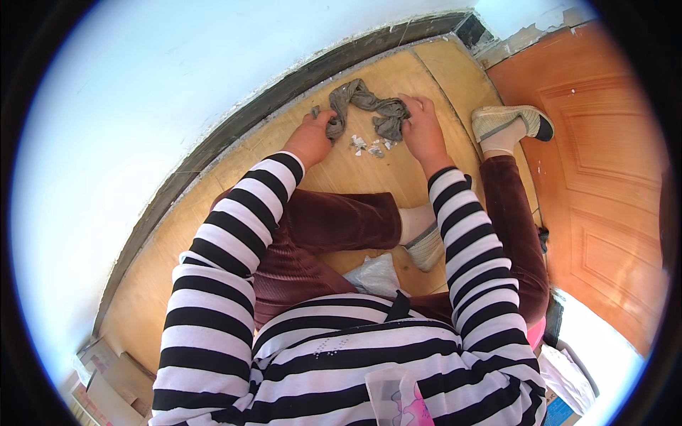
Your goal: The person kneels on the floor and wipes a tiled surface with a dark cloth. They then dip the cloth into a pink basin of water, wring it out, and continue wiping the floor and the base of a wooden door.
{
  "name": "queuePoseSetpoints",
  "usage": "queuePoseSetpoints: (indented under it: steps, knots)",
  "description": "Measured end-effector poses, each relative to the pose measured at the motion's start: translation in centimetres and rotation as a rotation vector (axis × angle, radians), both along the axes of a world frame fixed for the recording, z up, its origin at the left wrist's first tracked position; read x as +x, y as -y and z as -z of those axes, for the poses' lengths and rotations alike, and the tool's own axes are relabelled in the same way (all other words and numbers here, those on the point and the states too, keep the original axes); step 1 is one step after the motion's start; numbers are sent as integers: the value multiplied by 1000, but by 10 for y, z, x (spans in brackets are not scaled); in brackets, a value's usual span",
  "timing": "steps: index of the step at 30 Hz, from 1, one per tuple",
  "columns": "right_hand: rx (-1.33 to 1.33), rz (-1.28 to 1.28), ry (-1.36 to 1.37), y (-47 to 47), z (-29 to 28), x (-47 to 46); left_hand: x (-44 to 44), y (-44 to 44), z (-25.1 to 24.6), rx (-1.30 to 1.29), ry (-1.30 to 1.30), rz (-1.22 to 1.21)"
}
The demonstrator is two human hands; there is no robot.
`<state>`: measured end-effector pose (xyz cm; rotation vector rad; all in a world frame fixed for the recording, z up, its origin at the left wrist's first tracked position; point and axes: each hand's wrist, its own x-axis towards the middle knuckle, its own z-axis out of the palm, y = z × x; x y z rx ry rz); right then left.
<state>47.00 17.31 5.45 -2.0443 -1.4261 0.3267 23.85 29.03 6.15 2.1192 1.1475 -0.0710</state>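
Observation:
A crumpled, twisted grey cloth (358,95) arches over the wood-look floor (341,170) between my two hands. My left hand (313,137) grips its left end, near the wall side. The right end is pinched in my right hand (424,130), mostly behind the thumb and fingers. Several white flaky crumbs (359,144) and a small greyish clump (376,152) lie on the floor between the hands, just below the cloth.
A white wall (133,106) with a dark baseboard (341,65) runs along the left and far side. An orange-brown panelled door (591,160) stands at the right. A whitish plastic bag (375,274) lies by my legs. Cardboard (120,383) sits at lower left.

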Motion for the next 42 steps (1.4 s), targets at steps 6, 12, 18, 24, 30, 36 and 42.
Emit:
queuePoseSetpoints:
  steps: [6,12,18,24,30,36,42]
  knots:
    - [-172,-279,146,-17,7,17,11,-7,-7,56,-69,60]
    - [-288,-184,116,19,0,12,19,-15,-7,60,-65,173]
    - [-290,82,90,47,6,-18,16,21,-6,22,-190,138]
    - [-322,105,6,43,5,-60,33,31,21,-132,-43,94]
    - [-142,172,-228,55,24,-69,52,54,24,-808,194,-212]
    - [94,262,-1035,60,49,-78,51,62,17,-1003,332,-389]
    - [441,400,-1480,62,12,-79,69,91,11,-536,472,-152]
